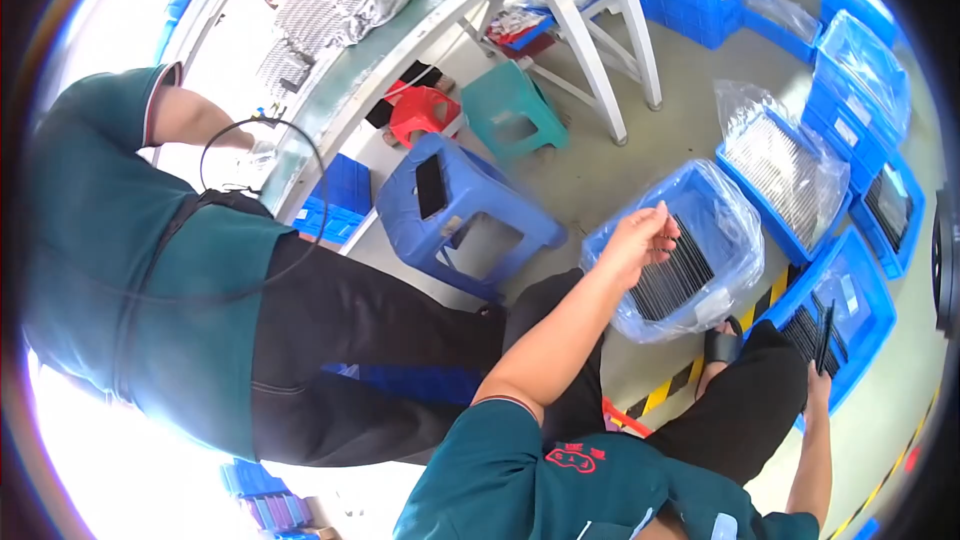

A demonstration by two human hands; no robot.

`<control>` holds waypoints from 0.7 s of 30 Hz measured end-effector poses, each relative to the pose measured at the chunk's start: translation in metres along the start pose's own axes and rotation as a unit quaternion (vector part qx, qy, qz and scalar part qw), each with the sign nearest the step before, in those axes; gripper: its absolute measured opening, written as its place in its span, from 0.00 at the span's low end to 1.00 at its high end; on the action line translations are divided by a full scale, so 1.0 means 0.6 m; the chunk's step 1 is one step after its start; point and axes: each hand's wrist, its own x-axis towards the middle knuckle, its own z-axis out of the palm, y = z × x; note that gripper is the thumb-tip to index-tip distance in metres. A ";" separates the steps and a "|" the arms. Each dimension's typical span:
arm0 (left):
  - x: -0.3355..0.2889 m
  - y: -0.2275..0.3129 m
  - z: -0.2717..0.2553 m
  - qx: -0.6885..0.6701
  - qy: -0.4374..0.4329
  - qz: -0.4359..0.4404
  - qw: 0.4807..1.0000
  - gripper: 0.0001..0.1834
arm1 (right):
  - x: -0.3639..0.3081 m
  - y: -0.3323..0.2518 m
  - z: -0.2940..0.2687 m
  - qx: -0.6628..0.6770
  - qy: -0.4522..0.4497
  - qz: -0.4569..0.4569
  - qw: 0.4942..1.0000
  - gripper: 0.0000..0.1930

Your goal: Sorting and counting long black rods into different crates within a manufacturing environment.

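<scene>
My left hand [640,243] is above a blue crate lined with clear plastic [738,285]. Its fingers are loosely curled and slightly apart, with no strip seen in them. Below the hand, a row of thin black strips [675,280] lies packed side by side in the liner. On the right, my right hand [819,386] grips a few long black strips [825,335] that stick up from the fingers. It is at the near edge of another blue crate [872,315], where more loose black strips [800,332] lie.
A blue stool [410,225] with a dark flat object on it stands left of the lined crate. A co-worker in a green shirt [200,260] is close on my left at a workbench [400,40]. More blue crates [790,165] stand at right, and striped floor tape [660,395] runs below.
</scene>
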 end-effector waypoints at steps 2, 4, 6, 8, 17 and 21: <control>0.002 -0.001 -0.004 -0.013 -0.014 0.001 1.000 0.18 | -0.052 -0.077 -0.020 0.028 0.016 0.055 0.998 0.15; 0.005 0.006 0.008 -0.021 -0.023 0.003 1.000 0.18 | -0.092 -0.161 -0.037 0.017 0.040 -0.021 0.999 0.14; 0.013 0.006 0.028 -0.017 -0.041 -0.005 0.999 0.18 | -0.066 -0.174 -0.063 -0.009 0.059 -0.154 0.986 0.10; 0.020 0.007 0.031 -0.023 -0.047 0.000 0.999 0.19 | -0.079 -0.245 -0.055 -0.015 0.040 -0.263 0.964 0.09; 0.035 0.031 -0.005 -0.225 -0.031 0.079 0.971 0.21 | -0.330 -0.536 0.122 0.089 -0.307 -0.297 0.900 0.15; 0.023 0.049 -0.034 -0.286 -0.022 0.130 0.949 0.19 | -0.347 -0.519 0.200 0.111 -0.335 -0.201 0.914 0.11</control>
